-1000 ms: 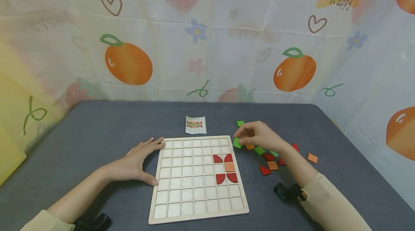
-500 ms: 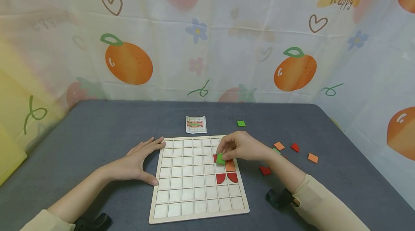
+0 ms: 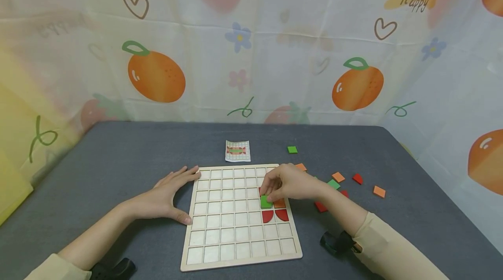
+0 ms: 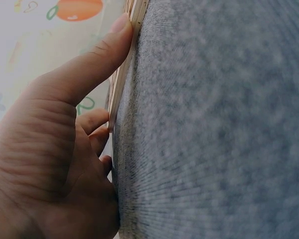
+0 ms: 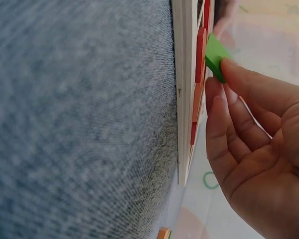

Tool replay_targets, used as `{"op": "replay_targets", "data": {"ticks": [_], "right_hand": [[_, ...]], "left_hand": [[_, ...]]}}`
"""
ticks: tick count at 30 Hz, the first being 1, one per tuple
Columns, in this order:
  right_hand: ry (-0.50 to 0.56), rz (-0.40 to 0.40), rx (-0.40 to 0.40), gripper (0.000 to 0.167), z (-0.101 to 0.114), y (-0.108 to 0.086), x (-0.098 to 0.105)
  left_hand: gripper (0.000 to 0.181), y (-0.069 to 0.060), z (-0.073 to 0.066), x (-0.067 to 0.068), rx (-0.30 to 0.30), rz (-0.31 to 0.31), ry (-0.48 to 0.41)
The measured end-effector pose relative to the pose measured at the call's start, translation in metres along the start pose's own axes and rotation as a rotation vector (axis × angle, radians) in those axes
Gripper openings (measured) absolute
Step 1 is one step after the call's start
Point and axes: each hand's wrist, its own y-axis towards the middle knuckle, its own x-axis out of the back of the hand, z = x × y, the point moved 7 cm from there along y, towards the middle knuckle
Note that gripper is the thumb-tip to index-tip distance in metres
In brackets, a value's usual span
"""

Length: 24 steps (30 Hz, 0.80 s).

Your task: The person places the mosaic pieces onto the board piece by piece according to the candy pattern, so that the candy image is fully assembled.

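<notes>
A wooden grid board [image 3: 226, 235] lies on the grey table. My right hand [image 3: 291, 184] pinches a green square tile [image 3: 265, 202] between thumb and fingers, over a cell left of an orange square tile [image 3: 279, 203]. In the right wrist view the green tile [image 5: 217, 56] is tilted against the board's face. Two red quarter-round tiles [image 3: 267, 216] sit in cells just below it; another red one above is mostly covered by the hand. My left hand [image 3: 165, 197] rests at the board's left edge, fingers spread, thumb and fingertips touching the rim.
Beyond the board lies a small pattern card [image 3: 237, 151]. Right of the board are loose orange, green and red tiles, among them a green square [image 3: 292, 150], an orange square [image 3: 379, 191] and a red tile [image 3: 357, 178]. A printed curtain [image 3: 212, 74] hangs behind the table.
My right hand has picked up the green tile from the table right of the board and carried it left, then lowered it toward a cell. The left hand has stayed in place.
</notes>
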Motion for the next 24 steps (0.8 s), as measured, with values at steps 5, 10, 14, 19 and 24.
{"op": "replay_targets", "data": {"ticks": [5, 10, 14, 19, 24], "right_hand": [[-0.009, 0.002, -0.001, 0.015, -0.0004, 0.0004, -0.0002], [-0.017, 0.001, 0.000, 0.015, -0.0016, 0.0003, -0.0004], [-0.034, 0.002, 0.020, 0.014, -0.0012, 0.0007, -0.0012], [-0.071, -0.008, 0.026, 0.012, -0.0010, 0.0013, -0.0012], [-0.106, -0.020, 0.044, 0.011, 0.0002, 0.0016, -0.0024]], "left_hand": [[0.108, 0.0001, -0.0002, 0.0005, -0.004, -0.004, 0.001], [0.108, 0.0005, 0.0003, 0.0005, -0.002, -0.003, 0.002], [0.107, 0.0010, 0.0003, 0.0003, -0.010, -0.002, 0.003], [0.108, 0.0012, 0.0011, -0.0001, -0.009, -0.003, 0.002], [0.108, 0.0010, 0.0022, -0.0008, 0.000, -0.003, 0.007]]}}
